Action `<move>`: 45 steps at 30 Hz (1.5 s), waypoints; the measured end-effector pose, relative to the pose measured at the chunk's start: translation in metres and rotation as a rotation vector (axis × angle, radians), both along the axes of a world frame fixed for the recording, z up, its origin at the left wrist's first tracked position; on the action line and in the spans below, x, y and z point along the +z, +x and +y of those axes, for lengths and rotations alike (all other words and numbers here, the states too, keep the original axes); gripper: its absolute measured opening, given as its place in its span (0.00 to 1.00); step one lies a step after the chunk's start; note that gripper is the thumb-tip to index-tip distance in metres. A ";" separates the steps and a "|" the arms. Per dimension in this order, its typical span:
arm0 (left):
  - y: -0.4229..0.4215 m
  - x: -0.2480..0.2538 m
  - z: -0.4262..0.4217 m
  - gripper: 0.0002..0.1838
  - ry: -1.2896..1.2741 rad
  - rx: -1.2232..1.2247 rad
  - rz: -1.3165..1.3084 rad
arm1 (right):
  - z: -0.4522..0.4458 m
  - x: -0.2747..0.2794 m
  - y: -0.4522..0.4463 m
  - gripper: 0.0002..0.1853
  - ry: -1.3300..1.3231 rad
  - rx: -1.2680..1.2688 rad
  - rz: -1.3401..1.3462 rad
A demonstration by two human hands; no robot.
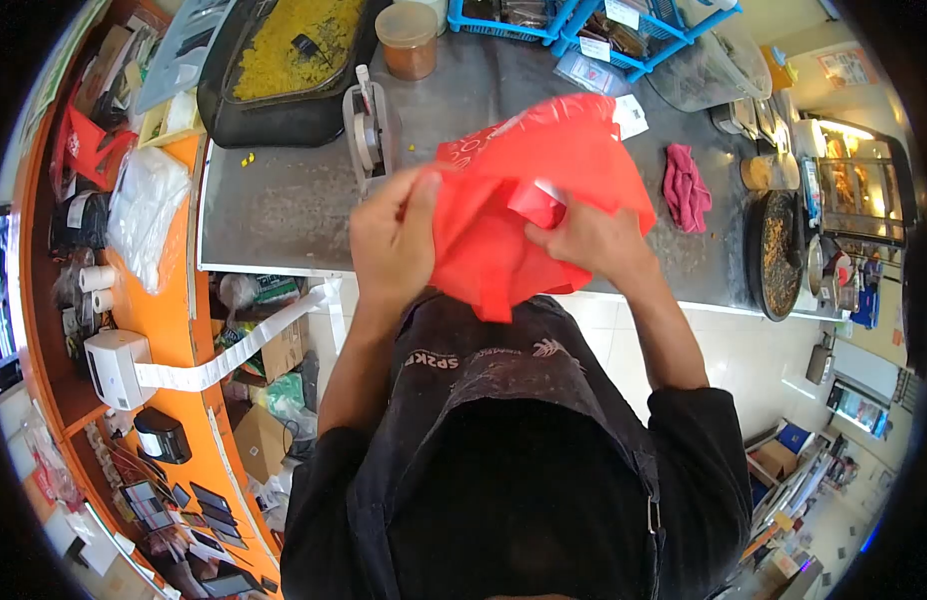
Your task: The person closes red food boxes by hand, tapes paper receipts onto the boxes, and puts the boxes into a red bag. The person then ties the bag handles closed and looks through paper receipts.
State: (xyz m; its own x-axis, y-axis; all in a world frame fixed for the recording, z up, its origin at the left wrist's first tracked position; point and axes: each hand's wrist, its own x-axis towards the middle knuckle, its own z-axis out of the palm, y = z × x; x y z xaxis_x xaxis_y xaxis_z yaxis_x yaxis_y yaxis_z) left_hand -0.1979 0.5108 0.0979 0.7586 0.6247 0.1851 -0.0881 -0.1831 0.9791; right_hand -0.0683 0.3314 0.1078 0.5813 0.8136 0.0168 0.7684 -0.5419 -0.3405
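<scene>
A red plastic bag [574, 155] with white print on its upper left side is held up over the front edge of the grey metal table [294, 200]. My left hand [396, 235] grips the bag's left edge, thumb against the fingers. On the right, my right hand [594, 235] pinches the bag near its middle, beside a small shiny white and pink patch [540, 200]. Folds of the bag hide some fingertips. What lies inside the bag cannot be seen.
Behind stand a black tray of yellow food [294, 50], a tape dispenser [367, 135], a lidded tub [407, 42] and blue baskets [624, 40]. A pink cloth [687, 188] and black pan [777, 255] lie right. A printer [119, 370] trails paper at left.
</scene>
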 end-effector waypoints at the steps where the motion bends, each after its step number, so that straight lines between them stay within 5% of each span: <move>1: 0.008 -0.004 0.007 0.11 0.105 0.066 -0.009 | 0.005 0.009 0.003 0.38 -0.118 -0.023 0.100; 8: 0.028 -0.004 0.007 0.08 0.327 0.174 -0.064 | -0.002 0.016 -0.013 0.40 -0.137 0.534 -0.020; 15: 0.013 -0.011 -0.019 0.08 0.231 0.044 0.001 | -0.026 0.019 -0.059 0.36 -0.340 0.556 -0.030; 19: 0.004 -0.005 -0.026 0.09 0.144 -0.089 0.097 | -0.035 0.013 -0.045 0.35 -0.344 0.216 0.161; 22: 0.010 -0.008 -0.026 0.09 0.224 -0.168 0.177 | -0.042 0.005 -0.031 0.38 -0.225 -0.002 0.054; 24: 0.015 -0.010 -0.023 0.10 0.272 -0.157 0.205 | -0.045 0.007 -0.023 0.40 -0.014 -0.005 -0.134; 28: 0.030 -0.013 -0.025 0.11 0.276 -0.094 0.092 | -0.037 0.034 -0.028 0.41 -0.136 0.078 -0.061; 31: 0.040 -0.016 -0.031 0.12 0.217 -0.136 0.072 | -0.022 0.007 -0.030 0.40 -0.189 0.389 -0.087; 33: 0.044 -0.019 -0.036 0.13 0.149 -0.224 0.112 | -0.006 -0.051 -0.028 0.42 -0.303 0.383 0.142; 36: 0.054 -0.024 -0.032 0.13 0.214 -0.134 0.070 | 0.010 -0.100 -0.032 0.46 -0.216 0.410 0.146; 40: 0.059 -0.023 -0.004 0.12 0.401 -0.111 0.147 | -0.011 -0.050 -0.032 0.54 -0.304 0.214 0.448; 42: 0.061 -0.021 -0.001 0.11 0.483 -0.124 0.153 | -0.018 0.013 -0.024 0.45 -0.465 -0.006 0.397; 45: 0.054 0.002 -0.008 0.10 0.551 -0.139 0.181 | -0.038 0.035 -0.018 0.30 -0.132 -0.036 -0.136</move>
